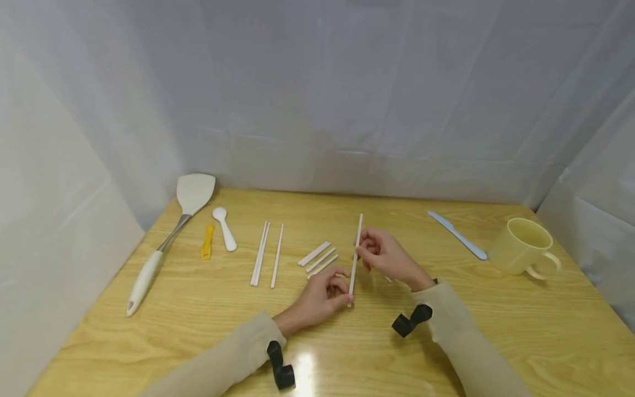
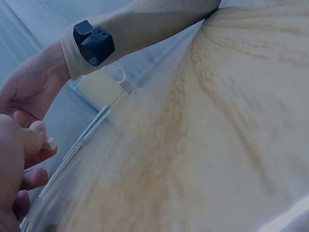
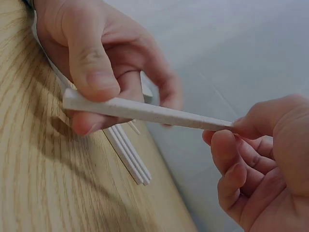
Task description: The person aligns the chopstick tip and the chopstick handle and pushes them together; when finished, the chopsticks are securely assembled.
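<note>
Short sticks crowd the left hand; bare tabletop lies rightward.

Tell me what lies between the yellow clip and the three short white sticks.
In the head view, a white spoon beside the yellow clip, then three long chopsticks, lie before the short white sticks.

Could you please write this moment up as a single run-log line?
left hand: pinches near end of white chopstick | right hand: pinches its middle | chopstick: lifted off table | nearby: three short sticks

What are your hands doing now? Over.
Left hand and right hand both pinch one white chopstick above the table. Nothing in the way.
</note>
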Available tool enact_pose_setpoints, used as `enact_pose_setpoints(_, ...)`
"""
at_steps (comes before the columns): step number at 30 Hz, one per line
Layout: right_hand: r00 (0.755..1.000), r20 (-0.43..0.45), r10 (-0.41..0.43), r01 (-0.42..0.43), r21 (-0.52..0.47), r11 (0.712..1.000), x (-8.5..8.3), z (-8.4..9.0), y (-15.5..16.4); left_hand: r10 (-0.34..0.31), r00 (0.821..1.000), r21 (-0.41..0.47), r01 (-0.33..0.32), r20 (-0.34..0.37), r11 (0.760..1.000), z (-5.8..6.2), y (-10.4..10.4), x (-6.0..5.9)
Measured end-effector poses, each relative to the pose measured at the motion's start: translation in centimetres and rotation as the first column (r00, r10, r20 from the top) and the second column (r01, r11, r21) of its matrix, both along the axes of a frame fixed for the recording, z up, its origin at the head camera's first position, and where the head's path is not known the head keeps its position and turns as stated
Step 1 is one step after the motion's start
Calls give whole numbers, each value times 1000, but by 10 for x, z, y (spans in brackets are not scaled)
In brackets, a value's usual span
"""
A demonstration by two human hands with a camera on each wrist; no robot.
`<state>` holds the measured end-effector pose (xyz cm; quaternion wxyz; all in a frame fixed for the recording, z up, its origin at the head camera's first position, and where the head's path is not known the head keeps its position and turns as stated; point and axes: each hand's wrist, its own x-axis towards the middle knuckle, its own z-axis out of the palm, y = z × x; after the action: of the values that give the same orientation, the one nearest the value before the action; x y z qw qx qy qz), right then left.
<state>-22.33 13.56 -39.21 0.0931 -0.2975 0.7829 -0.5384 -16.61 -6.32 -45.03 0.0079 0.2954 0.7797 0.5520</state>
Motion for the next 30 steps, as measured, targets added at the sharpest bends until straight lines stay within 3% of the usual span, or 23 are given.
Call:
enact_pose_setpoints(8, 995, 70, 65, -70, 69, 995, 0, -5, 0, -18, 998, 14, 19, -67, 1000, 6, -2, -1)
enact_pose_setpoints(16, 993, 81, 83, -88, 64, 994, 2, -3, -2, -57, 996, 18, 58, -63, 998, 33, -4, 11)
enact_pose_setpoints(19, 992, 88, 87, -93, 61, 994, 2, -5, -2, -58, 997, 23, 59, -56, 998, 28, -6, 7)
enact_pose_setpoints(24, 991, 119, 52, -60, 67, 996, 1, -6, 2, -46, 998, -7, 46, -45, 999, 10, -12, -5)
enact_pose_setpoints(30, 990, 142, -16, 4, 78, 997, 1, -9, 13, -29, 998, -55, 26, -49, 998, 8, -31, -15)
